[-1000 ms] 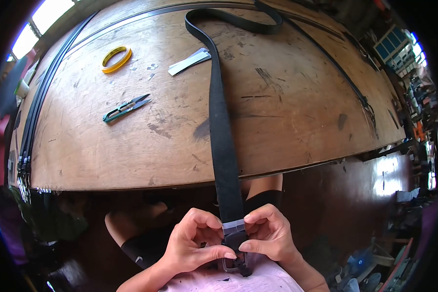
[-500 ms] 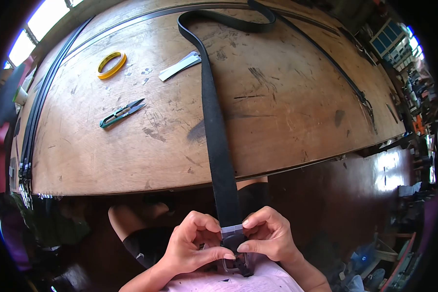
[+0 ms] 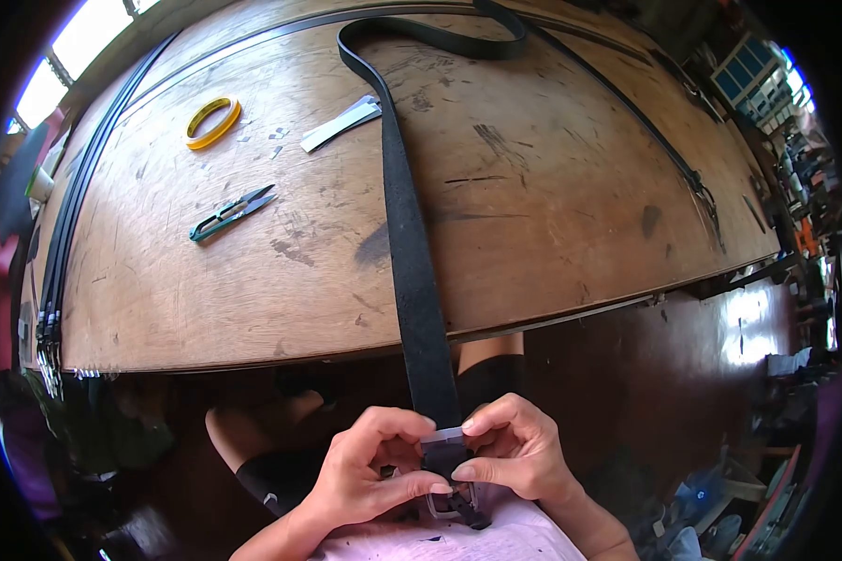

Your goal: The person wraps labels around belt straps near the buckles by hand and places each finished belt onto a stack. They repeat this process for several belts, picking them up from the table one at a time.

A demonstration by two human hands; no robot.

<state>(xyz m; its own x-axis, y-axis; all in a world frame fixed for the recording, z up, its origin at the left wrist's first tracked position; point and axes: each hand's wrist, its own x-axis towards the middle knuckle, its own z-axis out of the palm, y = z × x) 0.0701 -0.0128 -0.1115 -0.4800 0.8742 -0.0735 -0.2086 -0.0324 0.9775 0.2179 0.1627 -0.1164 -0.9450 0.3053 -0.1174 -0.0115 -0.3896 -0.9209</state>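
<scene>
A black belt (image 3: 415, 271) runs from the table down to my lap, its buckle (image 3: 438, 506) resting against my pink top. Across the belt just above the buckle end lies a narrow whitish strip (image 3: 444, 435). My left hand (image 3: 365, 467) pinches the left side of the belt end, index finger at the strip and thumb lower down. On the other side my right hand (image 3: 519, 453) grips in the same way, index fingertip on the strip's right end and thumb near the buckle. The fingers partly hide the belt end.
On the wooden table (image 3: 552, 224) lie a yellow tape roll (image 3: 195, 143), green-handled thread snips (image 3: 256, 197), small clear scraps and white strips (image 3: 341, 125). More black belts (image 3: 86, 178) line the left edge, and another belt (image 3: 617, 98) lies at the right.
My hands stay on the belt end with nearly the same grip. The belt and the things on the table appear shifted slightly left and up in view.
</scene>
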